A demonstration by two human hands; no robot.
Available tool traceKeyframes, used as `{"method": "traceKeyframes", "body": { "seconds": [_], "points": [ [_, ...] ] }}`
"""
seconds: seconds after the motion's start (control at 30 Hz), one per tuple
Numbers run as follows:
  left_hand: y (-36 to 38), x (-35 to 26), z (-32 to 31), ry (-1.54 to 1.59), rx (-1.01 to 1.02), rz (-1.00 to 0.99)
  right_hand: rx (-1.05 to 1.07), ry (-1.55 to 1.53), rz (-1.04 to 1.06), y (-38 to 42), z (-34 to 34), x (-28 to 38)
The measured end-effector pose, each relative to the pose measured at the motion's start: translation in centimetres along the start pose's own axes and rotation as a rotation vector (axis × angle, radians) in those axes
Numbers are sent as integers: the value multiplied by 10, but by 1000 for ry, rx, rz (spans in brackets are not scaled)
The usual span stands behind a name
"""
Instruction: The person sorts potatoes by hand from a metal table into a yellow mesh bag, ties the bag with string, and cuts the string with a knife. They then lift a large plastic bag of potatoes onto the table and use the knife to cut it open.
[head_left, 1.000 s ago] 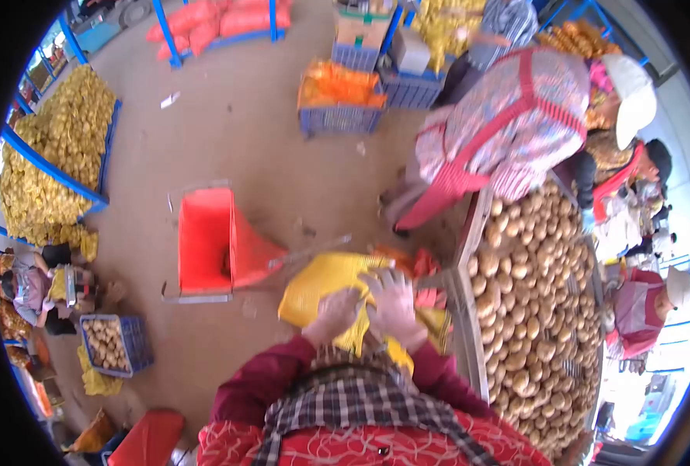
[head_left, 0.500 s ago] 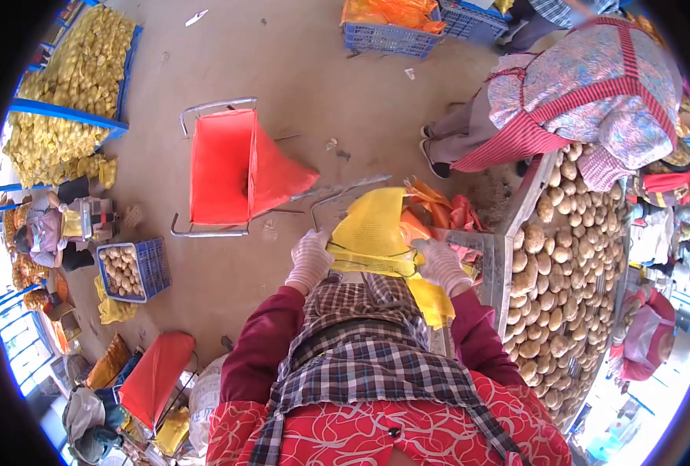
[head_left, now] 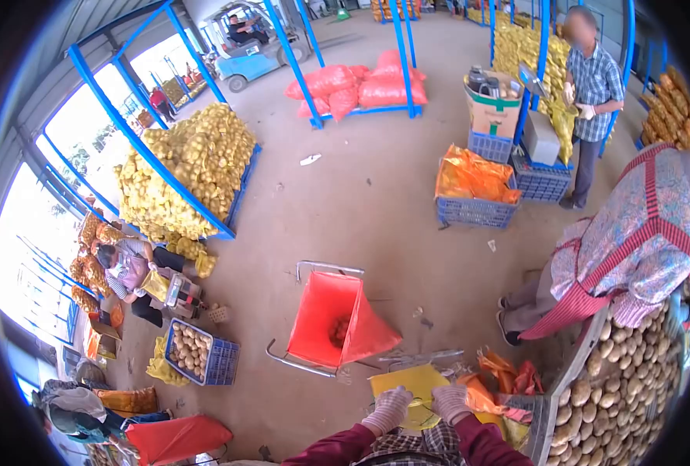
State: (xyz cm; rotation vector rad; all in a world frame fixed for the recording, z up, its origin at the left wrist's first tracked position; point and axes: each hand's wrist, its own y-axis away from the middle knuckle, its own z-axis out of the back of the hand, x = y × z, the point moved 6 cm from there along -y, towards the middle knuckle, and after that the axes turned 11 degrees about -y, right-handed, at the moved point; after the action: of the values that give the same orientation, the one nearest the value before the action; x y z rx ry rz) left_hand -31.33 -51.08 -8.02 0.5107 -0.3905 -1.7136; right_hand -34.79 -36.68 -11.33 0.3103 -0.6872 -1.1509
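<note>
A yellow mesh bag (head_left: 408,382) is stretched between my two gloved hands at the bottom of the view. My left hand (head_left: 390,410), in a striped glove, is closed on its left edge. The bag's right edge is gripped by my right hand (head_left: 449,401), which wears the same kind of glove. Just beyond the bag, partly hidden by it, is a metal bar frame (head_left: 422,358). Orange and red bags (head_left: 502,374) lie crumpled to the right of my right hand.
Potatoes (head_left: 593,415) cover a sorting table at right, where a person in a striped apron (head_left: 632,225) bends over. Ahead stands a red cloth hopper (head_left: 321,318) on a metal frame. A blue crate of potatoes (head_left: 224,361) is at left. Farther off is a forklift (head_left: 255,54).
My view has tilted upward and shows more of the hall. My hands sit lower in it and closer together, both still on the yellow mesh bag.
</note>
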Motion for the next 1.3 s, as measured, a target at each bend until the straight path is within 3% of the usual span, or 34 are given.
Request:
{"method": "traceKeyframes", "body": {
  "seconds": [0.1, 0.2, 0.3, 0.43, 0.5, 0.57, 0.6, 0.63, 0.67, 0.7, 0.73, 0.77, 0.97, 1.0, 1.03, 1.07, 1.17, 1.23, 1.3],
  "points": [
    [6, 22, -11, -12, -51, 32, 20, -64, -96, 1, -52, -67],
    [12, 47, -25, 109, -24, 210, -7, -297, -243, 37, -70, -118],
    [11, 42, -40, 388, -128, 225, 57, -202, -273, 64, -66, -109],
    [-3, 40, -29, 357, -142, 221, 31, -228, -210, 72, -53, -108],
    [-13, 55, -39, 364, -173, 329, -47, -812, -104, 61, -81, -134],
    [-16, 67, -32, 394, -367, 403, -68, -903, -6, 69, -43, -107],
    [-15, 70, -13, 370, -435, 437, -141, -791, 110, 63, -45, -108],
    [-18, 75, -5, 360, -556, 437, -95, -790, 71, 56, -52, -111],
    [-24, 79, -4, 393, -561, 435, -154, -1149, 135, 36, -98, -143],
    [-33, 88, -9, 452, -535, 506, -209, -1196, 44, 49, -49, -125],
    [-38, 90, -11, 502, -468, 575, -173, -1395, -150, 42, -42, -129],
    [-43, 93, -9, 541, -423, 644, -199, -1576, -210, 33, -40, -133],
    [-76, 80, -5, 550, -530, 603, -401, -1497, -255, 6, -10, -156],
    [-90, 89, -21, 554, -526, 599, -488, -1368, -217, 1, 3, -157],
    [-107, 105, -52, 792, -506, 543, -567, -1237, -182, -3, 17, -154],
    [-116, 113, -71, 1028, -482, 486, -522, -1176, -211, -9, 34, -147],
    [-104, 116, -45, 942, -328, 345, -461, -1104, -178, -43, 41, -142],
    [-107, 131, -65, 1006, -363, 320, -456, -1116, -112, -63, 32, -137],
    [-110, 130, -62, 908, -360, 301, -499, -1011, -186, -74, 27, -138]
  ]
}}
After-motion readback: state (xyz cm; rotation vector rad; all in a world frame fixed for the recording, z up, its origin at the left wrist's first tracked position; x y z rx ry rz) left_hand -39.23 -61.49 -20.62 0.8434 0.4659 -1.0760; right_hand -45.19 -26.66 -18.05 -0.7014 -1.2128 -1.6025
